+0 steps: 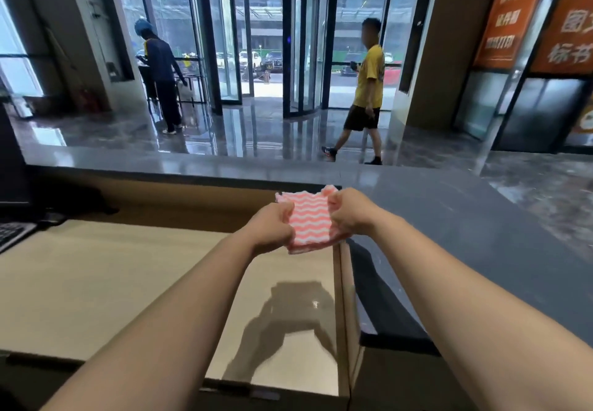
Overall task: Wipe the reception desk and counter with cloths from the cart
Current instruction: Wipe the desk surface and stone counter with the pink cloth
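Cloth: a pink wavy-striped cloth (pixel 309 219) was held above the surface (pixel 96 282)
Hands: left hand (pixel 272 227) and right hand (pixel 348 213) were clenched on its edges

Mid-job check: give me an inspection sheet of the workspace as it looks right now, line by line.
Surface: pale glossy desk carrying the arms' shadow; a higher dark grey counter runs behind it and along its right side.
Job's things: one pink-and-white wavy-striped cloth, held in the air over the desk's far right corner; cart not in view.
Clutter: keyboard and dark screen at the left edge.
Grippers: left hand and right hand each grip one side of the cloth.
Cables: nothing seen.
Surroundings: shiny lobby floor, glass revolving door, person in yellow walking, person in dark clothes standing, orange signs at right.
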{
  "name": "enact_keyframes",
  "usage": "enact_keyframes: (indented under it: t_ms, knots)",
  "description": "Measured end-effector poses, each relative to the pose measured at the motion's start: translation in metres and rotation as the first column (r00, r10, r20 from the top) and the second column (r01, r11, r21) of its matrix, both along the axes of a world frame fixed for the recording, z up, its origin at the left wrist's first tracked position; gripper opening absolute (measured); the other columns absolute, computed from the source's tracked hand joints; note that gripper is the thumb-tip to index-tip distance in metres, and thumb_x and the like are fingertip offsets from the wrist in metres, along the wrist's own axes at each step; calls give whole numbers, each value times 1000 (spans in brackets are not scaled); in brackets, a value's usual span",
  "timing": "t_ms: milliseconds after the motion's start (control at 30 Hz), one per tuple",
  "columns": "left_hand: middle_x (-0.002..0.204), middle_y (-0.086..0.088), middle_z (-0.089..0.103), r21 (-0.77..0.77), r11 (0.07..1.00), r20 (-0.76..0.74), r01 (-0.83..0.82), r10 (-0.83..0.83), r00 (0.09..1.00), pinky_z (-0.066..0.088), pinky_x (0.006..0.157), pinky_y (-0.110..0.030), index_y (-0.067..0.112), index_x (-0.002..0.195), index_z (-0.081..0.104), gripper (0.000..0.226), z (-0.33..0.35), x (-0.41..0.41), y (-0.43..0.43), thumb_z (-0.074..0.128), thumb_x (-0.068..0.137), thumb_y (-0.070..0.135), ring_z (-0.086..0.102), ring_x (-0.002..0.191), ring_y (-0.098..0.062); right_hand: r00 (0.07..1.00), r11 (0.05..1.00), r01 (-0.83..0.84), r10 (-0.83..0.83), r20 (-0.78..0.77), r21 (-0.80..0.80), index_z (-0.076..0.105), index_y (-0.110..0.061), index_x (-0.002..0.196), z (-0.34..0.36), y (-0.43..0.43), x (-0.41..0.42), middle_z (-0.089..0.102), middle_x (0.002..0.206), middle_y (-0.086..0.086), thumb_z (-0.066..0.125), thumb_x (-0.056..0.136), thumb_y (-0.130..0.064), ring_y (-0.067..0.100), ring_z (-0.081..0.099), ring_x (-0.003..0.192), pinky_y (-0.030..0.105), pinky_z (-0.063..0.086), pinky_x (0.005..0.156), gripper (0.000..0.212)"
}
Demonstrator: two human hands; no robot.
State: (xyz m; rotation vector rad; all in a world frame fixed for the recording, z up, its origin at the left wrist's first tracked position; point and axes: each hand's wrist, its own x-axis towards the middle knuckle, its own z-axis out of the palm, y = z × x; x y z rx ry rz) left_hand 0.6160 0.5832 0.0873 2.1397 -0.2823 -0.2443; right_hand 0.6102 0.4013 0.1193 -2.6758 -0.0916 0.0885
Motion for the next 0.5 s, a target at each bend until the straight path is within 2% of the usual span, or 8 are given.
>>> enact_keyframes:
  t_ms: [67, 167, 233, 333, 367, 433, 500]
  knots:
    - [96, -10, 56, 1, 1000, -26, 9, -9, 1000, 46, 72, -37, 19, 86, 45, 32, -6, 16, 12, 50, 63, -3, 56, 88, -25, 1000, 1000, 10, -10, -11, 6, 51, -13, 85, -9, 13, 16, 53, 80, 6, 50, 88, -1, 21, 48, 79, 33, 44, 72, 13]
    - [97, -10, 54, 14, 999, -69, 37, -36, 997, 42, 69, -35, 25, 80, 42, 35, -15, 43, 32, 51, 64, -4, 52, 85, -23, 999, 999, 34, -34, -7, 14, 47, -16, 81, -21, 34, 41, 53, 88, 7, 48, 92, -2, 19, 46, 81, 31, 42, 75, 18]
    - [96, -9, 52, 29, 997, -85, 75, -72, 994, 40, 67, -36, 28, 78, 41, 36, -22, 62, 47, 52, 59, 0, 50, 83, -22, 998, 998, 60, -60, -20, 12, 52, -13, 90, -29, 48, 58, 53, 92, 7, 47, 93, -3, 19, 46, 83, 30, 40, 77, 12]
    - [91, -7, 49, 76, 988, -107, 137, -129, 986, 37, 66, -34, 19, 85, 45, 32, -27, 89, 71, 53, 62, -2, 46, 80, -20, 992, 993, 115, -114, -55, 12, 60, -1, 115, -42, 72, 81, 54, 95, 8, 50, 92, -4, 20, 49, 85, 30, 42, 77, 25]
    - [89, -6, 51, 93, 984, -110, 152, -142, 984, 39, 66, -33, 16, 85, 49, 29, -29, 97, 79, 54, 66, -6, 48, 79, -20, 989, 991, 133, -132, -73, 7, 61, 0, 117, -45, 80, 87, 55, 95, 9, 53, 91, -5, 21, 51, 85, 31, 44, 77, 27]
    - [88, -3, 57, 134, 970, -115, 205, -190, 975, 44, 67, -29, 8, 99, 57, 32, -35, 115, 94, 54, 72, -10, 54, 80, -19, 978, 984, 176, -176, -112, -3, 58, -1, 115, -55, 99, 99, 58, 98, 11, 53, 93, -6, 24, 56, 87, 35, 50, 80, 23]
    - [102, -5, 62, 177, 951, -122, 254, -235, 964, 50, 72, -30, 12, 115, 55, 43, -41, 131, 106, 53, 77, -9, 60, 90, -19, 968, 976, 219, -215, -131, 17, 48, -12, 108, -66, 117, 107, 57, 99, 10, 50, 97, -8, 24, 56, 89, 34, 50, 81, 12]
